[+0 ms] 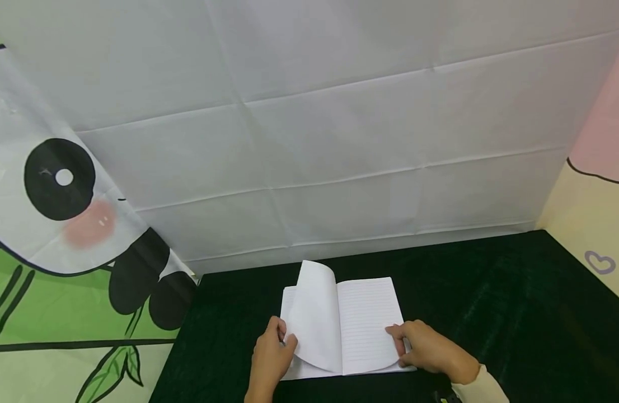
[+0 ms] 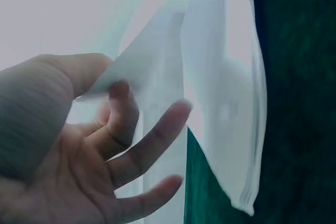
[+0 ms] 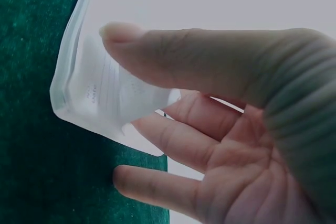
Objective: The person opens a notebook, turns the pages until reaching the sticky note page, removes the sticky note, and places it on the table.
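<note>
An open notebook (image 1: pixel 367 319) with lined white pages lies on the dark green cloth. One lifted page (image 1: pixel 314 319) curves over the left half, its top corner rising above the notebook. My left hand (image 1: pixel 273 355) pinches that page at its lower left edge; in the left wrist view the thumb and index finger (image 2: pixel 122 95) close on the sheet while the other fingers spread apart. On the other side, my right hand (image 1: pixel 422 344) holds the lower right corner of the right page, thumb (image 3: pixel 142 45) on top and fingers beneath, with the corner bent up.
Dark green cloth (image 1: pixel 470 285) covers the table around the notebook. A white fabric wall (image 1: pixel 340 140) stands behind it. Printed panels with cartoon figures border the left (image 1: pixel 62 246) and right (image 1: pixel 596 224) sides.
</note>
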A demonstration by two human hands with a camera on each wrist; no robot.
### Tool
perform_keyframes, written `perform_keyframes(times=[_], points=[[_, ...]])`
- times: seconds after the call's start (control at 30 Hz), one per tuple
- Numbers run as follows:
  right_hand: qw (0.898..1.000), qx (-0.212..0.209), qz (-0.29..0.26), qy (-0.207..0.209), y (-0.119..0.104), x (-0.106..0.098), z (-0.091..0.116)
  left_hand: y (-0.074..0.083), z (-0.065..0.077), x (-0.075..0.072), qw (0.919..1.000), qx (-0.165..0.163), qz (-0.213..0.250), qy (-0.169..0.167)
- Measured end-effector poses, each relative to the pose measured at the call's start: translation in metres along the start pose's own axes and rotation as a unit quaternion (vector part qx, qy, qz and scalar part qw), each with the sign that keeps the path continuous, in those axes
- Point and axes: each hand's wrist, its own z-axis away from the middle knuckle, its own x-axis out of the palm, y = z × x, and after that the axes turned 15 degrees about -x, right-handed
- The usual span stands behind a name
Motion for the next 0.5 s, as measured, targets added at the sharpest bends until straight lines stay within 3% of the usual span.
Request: perform_keyframes(times=[0.27,0.5], points=[[1.000,-0.005,0.002,0.001,0.001,0.001,0.002,-0.014,-0.003,-0.008,0.9969,0.015,-0.049,-0.061],[1.000,-0.013,0.005,0.000,0.002,-0.001,0.004,-0.025,-0.007,-0.015,0.9913,0.008,-0.069,-0.112]])
